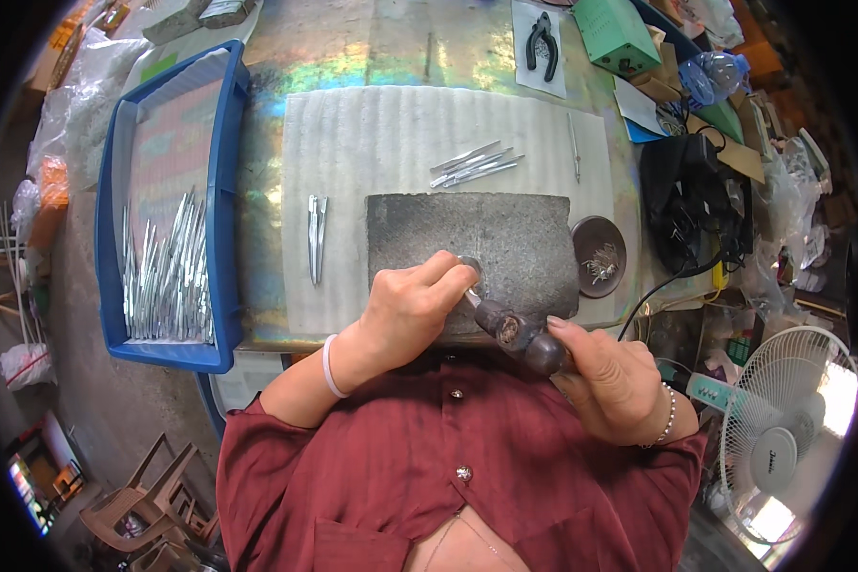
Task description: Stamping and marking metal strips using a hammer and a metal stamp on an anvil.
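Observation:
Above a dark grey stone block (524, 224), my left hand (415, 300) is closed in a pinch on a small metal piece (473, 298). Most of that piece is hidden by the fingers, and a dark round end shows at the fingertips. My right hand (610, 377) is closed round a ball-peen hammer (517, 336), whose dark head is beside the metal piece; I cannot tell if they touch. Several slim silver metal pieces (475, 166) lie beyond the block. A few similar slim pieces (316, 238) lie to its left.
A blue tray (227, 200) full of slim metal pieces stands at the left. Right of the block sits a round dark dish (591, 234) with small metal bits. Black pliers (542, 48), a green box (618, 38), a black cable (663, 286) and a fan (777, 448) are farther out.

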{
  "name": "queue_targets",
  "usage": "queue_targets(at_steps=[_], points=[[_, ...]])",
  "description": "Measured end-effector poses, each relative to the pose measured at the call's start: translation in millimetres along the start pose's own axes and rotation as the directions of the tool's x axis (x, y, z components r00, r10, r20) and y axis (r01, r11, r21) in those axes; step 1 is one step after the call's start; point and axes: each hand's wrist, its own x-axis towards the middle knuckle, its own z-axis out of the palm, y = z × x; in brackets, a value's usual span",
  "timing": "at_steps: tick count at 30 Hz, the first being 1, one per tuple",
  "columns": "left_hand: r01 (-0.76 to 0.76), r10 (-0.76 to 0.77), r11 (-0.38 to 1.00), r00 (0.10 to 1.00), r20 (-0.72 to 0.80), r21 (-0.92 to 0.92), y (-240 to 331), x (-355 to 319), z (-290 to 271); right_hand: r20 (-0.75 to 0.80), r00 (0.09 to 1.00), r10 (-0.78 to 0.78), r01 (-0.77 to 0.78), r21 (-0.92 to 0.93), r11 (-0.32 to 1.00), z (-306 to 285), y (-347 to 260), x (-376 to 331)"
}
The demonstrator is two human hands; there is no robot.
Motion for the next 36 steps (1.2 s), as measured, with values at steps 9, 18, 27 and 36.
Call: queue_targets(at_steps=[9, 18, 27, 36], points=[[-0.018, 0.018, 0.999, 1.0, 0.013, -0.027, -2, 9, -2, 0.064, 0.994, 0.089, -0.081, -0.117, 0.99, -12, -9, 5], [0.384, -0.387, 0.56, 0.905, 0.178, -0.734, 8, 5, -18, -0.192, 0.958, 0.212, -0.22, -0.018, 0.975, 4, 9, 1], [0.256, -0.422, -0.154, 0.856, 0.298, -0.954, 4, 13, -44, -0.168, 0.92, 0.355, -0.378, -0.14, 0.915, 72, 71, -8], [0.326, -0.431, -0.189, 0.82, 0.376, -0.926, -3, 17, -37, -0.092, 0.944, 0.316, -0.329, -0.288, 0.9, 72, 71, -5]])
